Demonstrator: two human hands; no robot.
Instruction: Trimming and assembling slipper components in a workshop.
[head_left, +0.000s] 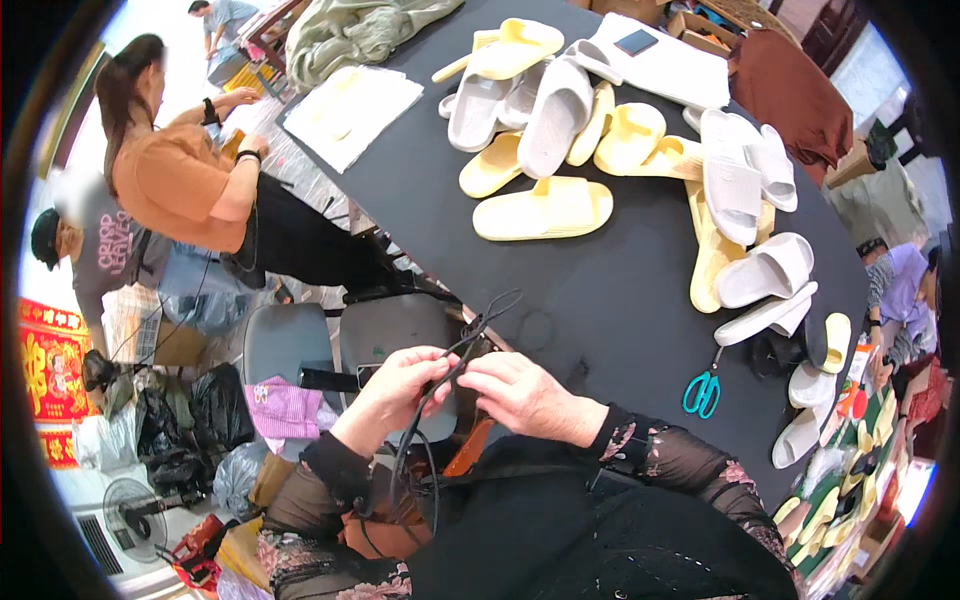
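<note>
A thin black cord [408,440] runs in loops between my hands, with its ends hanging over my lap and sticking up past the table edge. My left hand [400,385] pinches the cord between thumb and fingers. Close beside it, my right hand [530,395] also has its fingers closed on the cord. Both are held just off the near-left edge of the dark table [420,215]. On the table to the right lie scissors [703,395] with teal handles.
Yellow slippers [545,208] and grey slippers [555,115] are piled across the table's far and right parts. White sheets [350,118] lie at the far left, and a phone [636,42] rests on white material. Chairs [285,345] and a person in an orange shirt [180,175] are left.
</note>
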